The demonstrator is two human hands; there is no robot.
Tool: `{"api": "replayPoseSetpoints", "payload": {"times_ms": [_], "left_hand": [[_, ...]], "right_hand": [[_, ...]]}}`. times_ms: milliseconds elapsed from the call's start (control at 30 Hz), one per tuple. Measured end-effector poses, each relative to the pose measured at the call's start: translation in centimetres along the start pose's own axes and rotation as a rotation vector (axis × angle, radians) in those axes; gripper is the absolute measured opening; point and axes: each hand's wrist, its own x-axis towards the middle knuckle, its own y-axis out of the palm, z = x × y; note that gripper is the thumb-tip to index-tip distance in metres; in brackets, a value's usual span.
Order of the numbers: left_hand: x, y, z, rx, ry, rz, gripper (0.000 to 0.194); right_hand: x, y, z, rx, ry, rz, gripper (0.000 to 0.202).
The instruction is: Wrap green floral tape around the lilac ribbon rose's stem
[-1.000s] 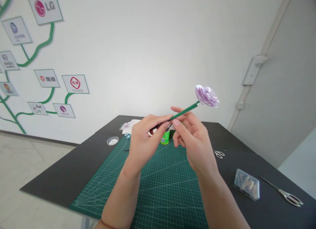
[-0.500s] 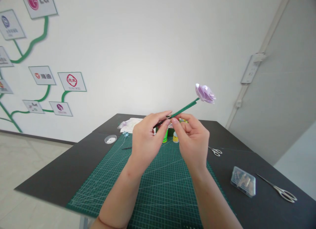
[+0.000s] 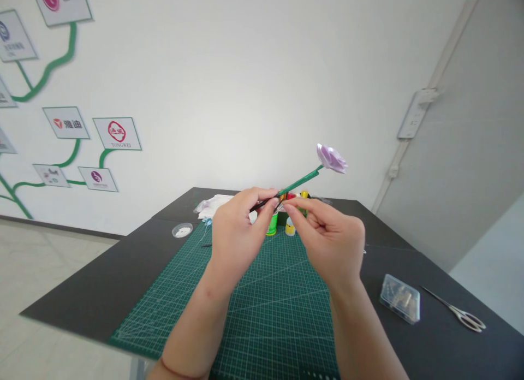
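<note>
A pale lilac artificial flower (image 3: 331, 159) leans up and to the right on a green-wrapped stem (image 3: 302, 180). My left hand (image 3: 239, 230) is closed on the lower end of that stem, with a dark length showing between thumb and fingers. My right hand (image 3: 335, 238) pinches thumb and forefinger together just right of the left fingertips, beneath the stem. Whatever those fingertips hold is too small to make out. Both hands hover above the green cutting mat (image 3: 282, 298).
Behind the hands stand a bright green container (image 3: 272, 225) and a small yellow-labelled bottle (image 3: 290, 227). A round dish (image 3: 182, 230) lies at left. On the right are a clear plastic box (image 3: 400, 298) and scissors (image 3: 460, 313). White material (image 3: 215, 206) lies at the back.
My right hand has drawn slightly right and down, away from the stem. The flower has shifted a little left and tilted. My left hand keeps its grip.
</note>
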Motion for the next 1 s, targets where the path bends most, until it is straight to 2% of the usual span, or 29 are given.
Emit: {"api": "replayPoseSetpoints", "payload": {"times_ms": [133, 333, 567, 833, 1000], "left_hand": [[0.3, -0.5, 0.4, 0.063, -0.036, 0.076, 0.012], [0.7, -1.5, 0.8, 0.211, -0.091, 0.324, 0.013], [0.5, -1.8, 0.7, 0.318, 0.030, 0.570, 0.015], [-0.1, -1.9, 0.2, 0.267, 0.119, 0.644, 0.019], [-0.5, -2.2, -0.2, 0.243, 0.175, 0.733, 0.014]], "right_hand": [[0.2, -1.3, 0.5, 0.129, 0.127, 0.081, 0.011], [0.2, -3.1, 0.6, 0.425, 0.325, 0.167, 0.007], [0.2, -4.5, 0.3, 0.591, 0.468, 0.171, 0.005], [1.4, -4.9, 0.1, 0.777, 0.513, 0.174, 0.014], [1.8, -4.9, -0.7, 0.787, 0.539, 0.198, 0.016]]}}
